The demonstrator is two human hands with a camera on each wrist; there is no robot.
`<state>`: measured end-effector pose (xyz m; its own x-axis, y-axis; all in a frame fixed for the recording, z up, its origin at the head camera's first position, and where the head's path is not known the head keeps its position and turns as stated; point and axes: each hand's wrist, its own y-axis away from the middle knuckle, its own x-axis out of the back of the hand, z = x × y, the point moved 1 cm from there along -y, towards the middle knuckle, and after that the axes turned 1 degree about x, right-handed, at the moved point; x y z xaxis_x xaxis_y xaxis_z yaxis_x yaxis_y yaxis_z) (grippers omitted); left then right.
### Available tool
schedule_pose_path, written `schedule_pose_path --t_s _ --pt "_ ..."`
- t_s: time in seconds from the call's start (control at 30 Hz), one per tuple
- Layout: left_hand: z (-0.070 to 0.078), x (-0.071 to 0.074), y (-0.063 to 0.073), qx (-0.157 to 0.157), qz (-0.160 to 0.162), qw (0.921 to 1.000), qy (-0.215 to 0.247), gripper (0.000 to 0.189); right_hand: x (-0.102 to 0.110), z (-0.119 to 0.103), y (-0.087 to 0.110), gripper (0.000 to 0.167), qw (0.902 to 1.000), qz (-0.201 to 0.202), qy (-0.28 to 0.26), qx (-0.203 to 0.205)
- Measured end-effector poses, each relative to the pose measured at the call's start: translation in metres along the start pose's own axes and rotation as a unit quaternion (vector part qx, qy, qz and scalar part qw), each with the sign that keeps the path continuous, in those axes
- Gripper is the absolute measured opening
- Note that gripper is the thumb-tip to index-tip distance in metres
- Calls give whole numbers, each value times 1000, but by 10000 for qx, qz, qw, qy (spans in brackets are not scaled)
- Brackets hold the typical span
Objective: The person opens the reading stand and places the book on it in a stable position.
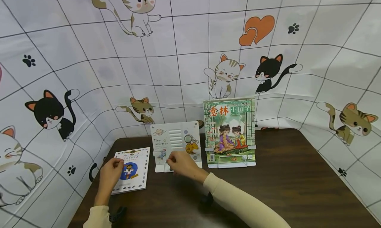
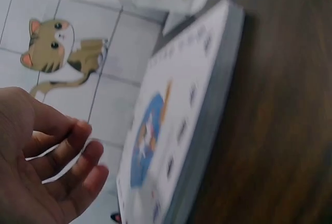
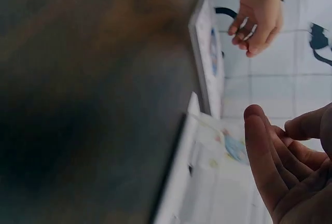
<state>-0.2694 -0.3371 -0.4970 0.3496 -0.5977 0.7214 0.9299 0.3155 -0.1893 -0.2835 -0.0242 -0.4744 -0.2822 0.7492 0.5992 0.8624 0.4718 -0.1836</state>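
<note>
My left hand (image 1: 110, 175) hovers over the left edge of a white book (image 1: 140, 165) with a blue round picture, which lies on the table. Nothing is between its loosely bent fingers; the left wrist view shows the hand (image 2: 46, 167) apart from the thick book (image 2: 176, 105). My right hand (image 1: 184, 165) is in front of a white "Tiny universe" book stand (image 1: 160, 129), hiding part of its lower half. In the right wrist view that hand (image 3: 290, 167) holds nothing, fingers relaxed, beside the stand (image 3: 207, 182).
A green illustrated magazine (image 1: 229, 129) leans upright on another white stand (image 1: 212, 165) to the right. The brown table (image 1: 282, 181) meets a white cat-print cloth (image 1: 184, 72) behind it. A black curved object (image 1: 93, 172) is at the left edge.
</note>
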Motion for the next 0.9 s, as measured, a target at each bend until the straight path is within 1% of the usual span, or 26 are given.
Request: schedule_pose_path --t_s 0.1,0.2,0.23,0.33,0.43,0.47,0.5,0.67,0.73,0.77,0.8,0.9 --pt "-8 3 3 75 47 9992 -390 27 -14 1 -4 17 9995 -217 -231 -52" --pt "-14 4 4 177 -92 9969 -764 34 -24 1 -9 15 9987 -372 -325 -85" --pt "-15 5 4 227 -182 9958 -872 39 -27 1 -10 14 9988 -396 -264 -82" --pt "-18 5 3 439 -470 9916 -1118 56 -36 0 -15 12 9990 -374 244 81" --pt "-21 4 3 633 -681 9876 -1263 67 -45 1 -17 18 9971 -471 580 159" --pt "-21 4 3 669 -710 9869 -1283 69 -49 1 -18 22 9964 -544 625 162" --pt "-22 3 2 704 -722 9866 -1284 70 -52 1 -17 25 9962 -659 560 126" --pt "-28 1 -1 804 -602 9897 -1017 78 -64 1 -17 38 9938 -1098 144 -134" --pt "-31 0 -3 917 -630 9899 -882 82 -67 0 -17 41 9927 -1191 21 -209" --pt "-32 0 -3 1010 -679 9897 -757 84 -69 0 -17 41 9920 -1232 -24 -257" --pt "-33 -1 -3 1172 -752 9885 -590 85 -70 -1 -17 42 9915 -1266 -50 -281" --pt "-35 -4 0 1656 -904 9820 -19 83 -70 -2 -16 41 9909 -1304 -109 -332"
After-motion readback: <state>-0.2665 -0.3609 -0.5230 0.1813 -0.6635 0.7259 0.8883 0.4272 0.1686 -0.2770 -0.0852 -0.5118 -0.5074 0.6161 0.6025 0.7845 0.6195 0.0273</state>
